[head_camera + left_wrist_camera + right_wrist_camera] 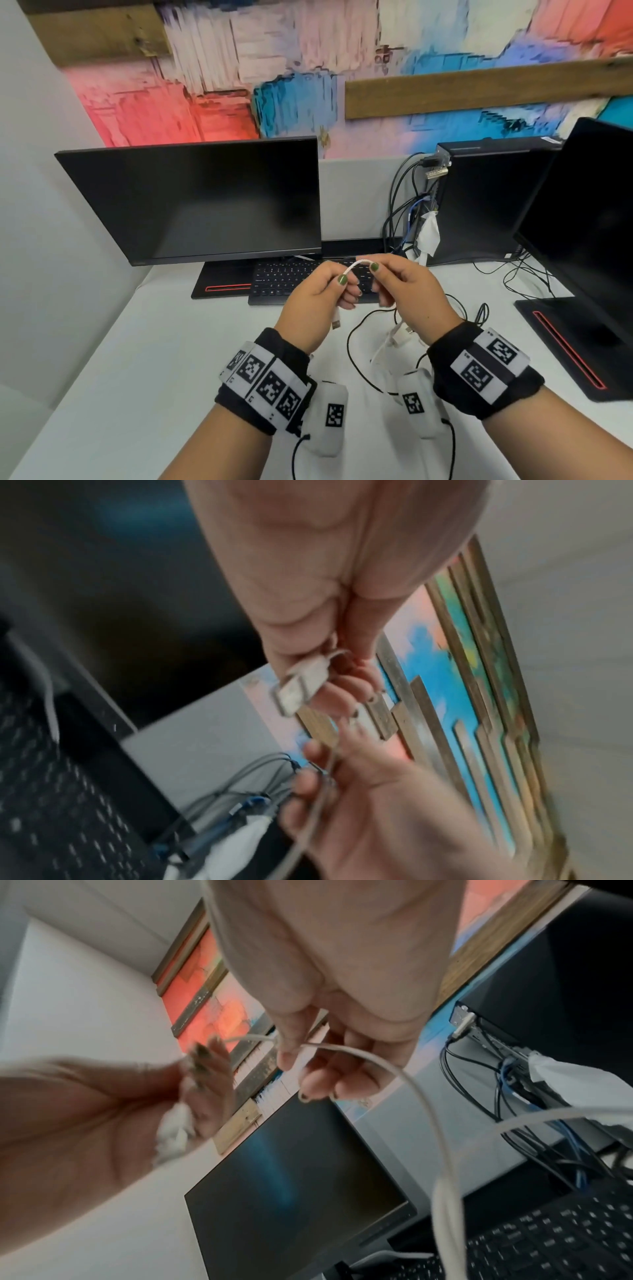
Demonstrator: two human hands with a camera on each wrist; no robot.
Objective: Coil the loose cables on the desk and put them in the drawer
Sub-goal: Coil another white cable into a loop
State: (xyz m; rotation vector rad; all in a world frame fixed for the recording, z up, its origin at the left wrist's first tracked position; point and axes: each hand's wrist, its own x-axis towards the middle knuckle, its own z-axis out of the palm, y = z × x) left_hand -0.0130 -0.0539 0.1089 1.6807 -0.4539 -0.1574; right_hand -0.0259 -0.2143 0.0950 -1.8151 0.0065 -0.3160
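Both hands hold a thin white cable [356, 264] up over the desk, in front of the keyboard. My left hand [329, 291] pinches it near its USB plug [336, 321], which hangs below the palm; the left wrist view shows the plug [299, 689] under the curled fingers. My right hand [394, 284] pinches the cable a short way along, so a small arch spans the thumbs. The rest of the white cable [424, 1096] drops from the right hand to the desk. A loose black cable [352, 342] loops on the desk beneath the hands.
A black keyboard [284, 284] lies behind the hands, under a dark monitor [191, 198]. At the back right a black computer tower [486, 198] has several plugged cables. Another monitor [589, 212] and its base [575, 346] fill the right side. No drawer shows.
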